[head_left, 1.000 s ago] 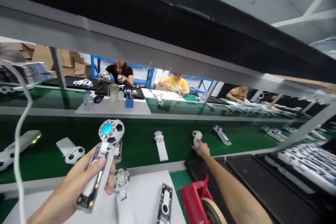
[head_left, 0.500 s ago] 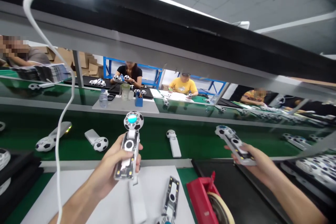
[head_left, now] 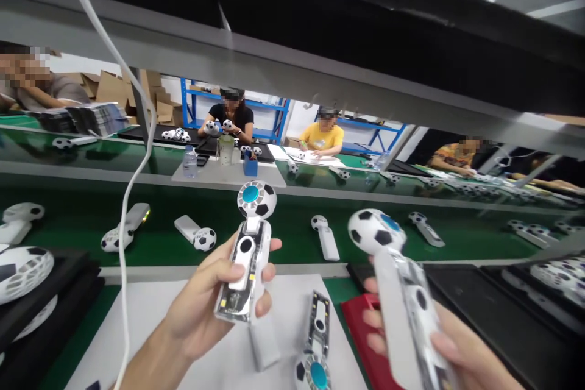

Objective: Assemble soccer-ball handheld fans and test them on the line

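Near the middle, my left hand is wrapped round a soccer-ball device, its ball head up and clear-fronted handle facing me, thumb on the handle. At the lower right, my right hand grips a second soccer-ball device, tilted, its white side and clear front showing. Between my hands, a third device lies on the white sheet with its ball toward me. A white bar-shaped piece rests on the sheet just below my left hand.
Similar devices lie along the green surface beyond. A red tape dispenser is partly behind my right hand. Black trays flank both sides. A white cable hangs at left; several people sit across.
My right hand has come closer and lower with its device, now turned more upright and partly covering the tape dispenser. The view has shifted; my left hand still holds its device.
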Available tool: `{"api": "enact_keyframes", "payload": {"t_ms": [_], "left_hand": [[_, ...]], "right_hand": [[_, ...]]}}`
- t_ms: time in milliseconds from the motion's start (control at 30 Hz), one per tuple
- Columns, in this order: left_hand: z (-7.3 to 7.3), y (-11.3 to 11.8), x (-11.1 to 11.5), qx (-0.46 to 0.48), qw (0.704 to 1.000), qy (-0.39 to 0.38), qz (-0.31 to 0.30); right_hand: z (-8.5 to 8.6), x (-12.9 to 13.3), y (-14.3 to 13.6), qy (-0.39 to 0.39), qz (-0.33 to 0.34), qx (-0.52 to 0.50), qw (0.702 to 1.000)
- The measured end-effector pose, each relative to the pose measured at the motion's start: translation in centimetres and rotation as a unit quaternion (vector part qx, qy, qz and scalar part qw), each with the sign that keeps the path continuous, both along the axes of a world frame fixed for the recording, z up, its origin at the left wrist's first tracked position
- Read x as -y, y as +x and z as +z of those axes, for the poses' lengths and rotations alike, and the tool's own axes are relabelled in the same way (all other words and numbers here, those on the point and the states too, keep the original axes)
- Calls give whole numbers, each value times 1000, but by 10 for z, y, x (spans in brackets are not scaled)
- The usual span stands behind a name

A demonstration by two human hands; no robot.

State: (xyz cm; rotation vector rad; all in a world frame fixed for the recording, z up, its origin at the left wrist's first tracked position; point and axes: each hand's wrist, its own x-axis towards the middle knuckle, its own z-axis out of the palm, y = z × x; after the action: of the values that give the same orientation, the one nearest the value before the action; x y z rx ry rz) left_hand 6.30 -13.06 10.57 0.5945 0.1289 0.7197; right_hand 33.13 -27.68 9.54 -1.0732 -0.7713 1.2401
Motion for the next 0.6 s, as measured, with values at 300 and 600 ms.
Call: {"api": "enact_keyframes", "payload": {"t_ms": [300, 600], "left_hand": [[3, -14, -16, 37, 999, 4, 10], [-7, -19, -27, -148, 969, 116, 159]], "right_hand": [[19, -112, -91, 104, 132, -100, 981], [-8, -141, -93, 50, 118, 20, 992]]}}
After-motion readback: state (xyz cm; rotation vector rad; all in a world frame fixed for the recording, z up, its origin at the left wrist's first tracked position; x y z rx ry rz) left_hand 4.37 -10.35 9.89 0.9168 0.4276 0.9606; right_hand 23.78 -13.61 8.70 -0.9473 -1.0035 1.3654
